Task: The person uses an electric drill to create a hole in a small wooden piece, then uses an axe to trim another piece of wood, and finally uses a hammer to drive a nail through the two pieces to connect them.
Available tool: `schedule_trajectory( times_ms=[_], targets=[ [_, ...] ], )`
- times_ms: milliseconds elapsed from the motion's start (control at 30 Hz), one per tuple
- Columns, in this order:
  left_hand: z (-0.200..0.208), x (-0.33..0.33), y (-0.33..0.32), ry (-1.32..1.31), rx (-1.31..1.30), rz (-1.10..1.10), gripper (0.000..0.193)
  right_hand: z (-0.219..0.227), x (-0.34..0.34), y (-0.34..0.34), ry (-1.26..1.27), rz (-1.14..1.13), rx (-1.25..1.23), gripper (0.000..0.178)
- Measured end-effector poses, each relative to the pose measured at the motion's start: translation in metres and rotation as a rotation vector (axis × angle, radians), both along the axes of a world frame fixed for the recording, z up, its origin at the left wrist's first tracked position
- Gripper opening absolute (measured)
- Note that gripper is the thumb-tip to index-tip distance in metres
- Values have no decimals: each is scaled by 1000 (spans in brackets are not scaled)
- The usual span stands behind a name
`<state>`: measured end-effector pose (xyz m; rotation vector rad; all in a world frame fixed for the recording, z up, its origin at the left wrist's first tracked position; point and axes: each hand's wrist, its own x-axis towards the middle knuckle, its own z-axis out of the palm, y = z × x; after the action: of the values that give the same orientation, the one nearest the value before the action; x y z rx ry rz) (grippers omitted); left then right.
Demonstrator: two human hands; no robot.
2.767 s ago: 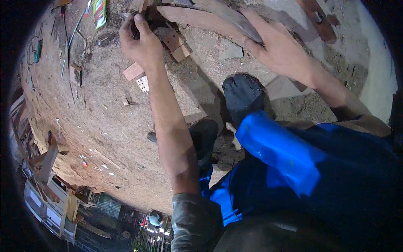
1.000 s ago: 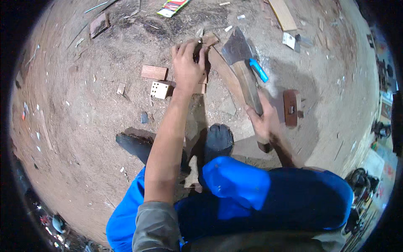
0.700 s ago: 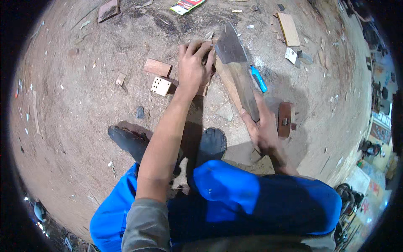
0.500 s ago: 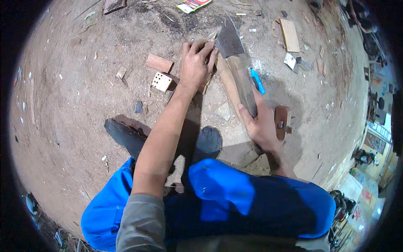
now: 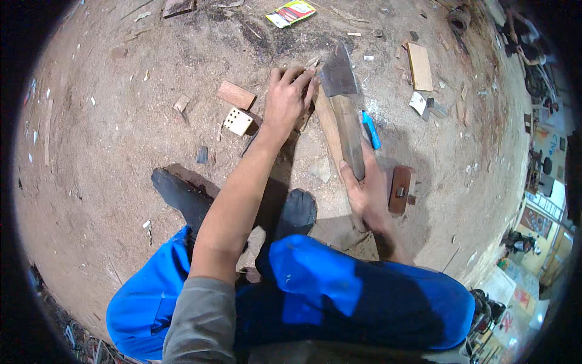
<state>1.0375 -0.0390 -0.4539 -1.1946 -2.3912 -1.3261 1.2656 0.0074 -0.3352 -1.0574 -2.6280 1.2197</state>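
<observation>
Hatchet [image 5: 348,130] sits in the right hand's [image 5: 368,193] wrapped grip, alongside the wooden strip [image 5: 328,124], its blade [image 5: 339,74] just beside the left hand's [image 5: 287,101] fingertips [image 5: 311,73]; what those hold, I cannot tell. A sideways slip could cut them.

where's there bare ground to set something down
Mostly bare ground lies left of the small wood chip and right of the brown block, apart from small scraps. It is crowded from the dotted block past the left hand and hatchet to the blue marker.

Probably a woodworking workshop, dusty floor [image 5: 115,194], wood offcuts [image 5: 419,67], wooden-handled blade [image 5: 347,115]
</observation>
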Motion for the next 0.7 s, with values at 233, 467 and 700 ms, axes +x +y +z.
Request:
schedule_trajectory(
  times_ms=[233, 467, 700],
  targets=[
    [-4, -3, 2, -85, 50, 6, 22, 2, -3, -1, -39, 21, 22, 62],
    [1, -7, 4, -195, 130, 5, 18, 5, -8, 9, -23, 21, 45, 64],
    [0, -9, 4, -232, 140, 13, 17, 23, -14, 9, -135, -59, -18, 63]
  ],
)
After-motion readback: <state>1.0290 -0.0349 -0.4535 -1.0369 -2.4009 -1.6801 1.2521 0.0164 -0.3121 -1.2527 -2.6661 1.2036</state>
